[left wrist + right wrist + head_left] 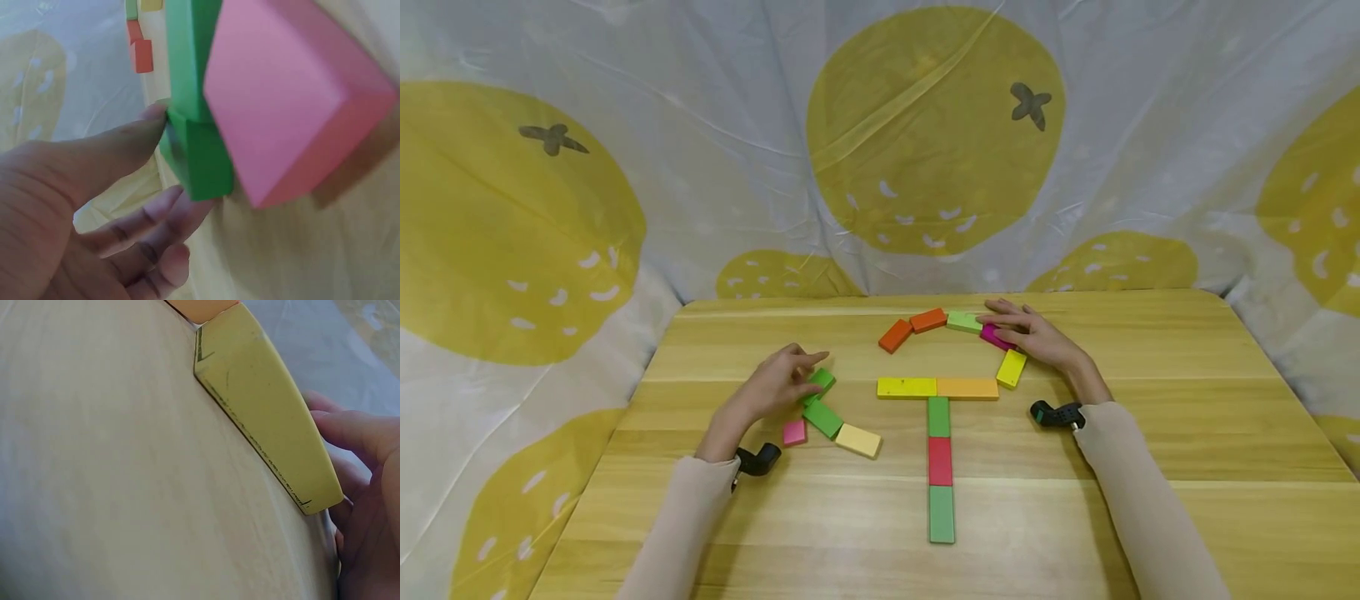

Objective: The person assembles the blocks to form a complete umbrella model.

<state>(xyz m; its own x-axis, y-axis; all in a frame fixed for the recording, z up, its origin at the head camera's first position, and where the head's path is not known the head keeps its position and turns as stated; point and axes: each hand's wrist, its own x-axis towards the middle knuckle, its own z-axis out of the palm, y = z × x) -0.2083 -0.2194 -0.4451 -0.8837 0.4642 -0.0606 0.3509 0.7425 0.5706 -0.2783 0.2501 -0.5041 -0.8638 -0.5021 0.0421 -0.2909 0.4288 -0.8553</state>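
My left hand (772, 385) has its thumb and fingers about a green block (822, 382) and pinches it. In the left wrist view that green block (206, 161) sits against the end of another green block (190, 59). A pink block (794, 432) lies just below this hand and looms large in the left wrist view. At the back right, my right hand (1036, 335) holds a magenta block (996, 337) under its thumb and fingers, partly covering it. Beside it are a light green block (964, 322) and a yellow block (1012, 368).
Two orange blocks (928, 320) continue the curve leftward. Centrally, a long yellow block (907, 387) and a light orange block (967, 388) top a column of green, red (940, 461) and green blocks. A cream block (859, 441) ends the left row. Patterned cloth (760, 167) hangs behind.
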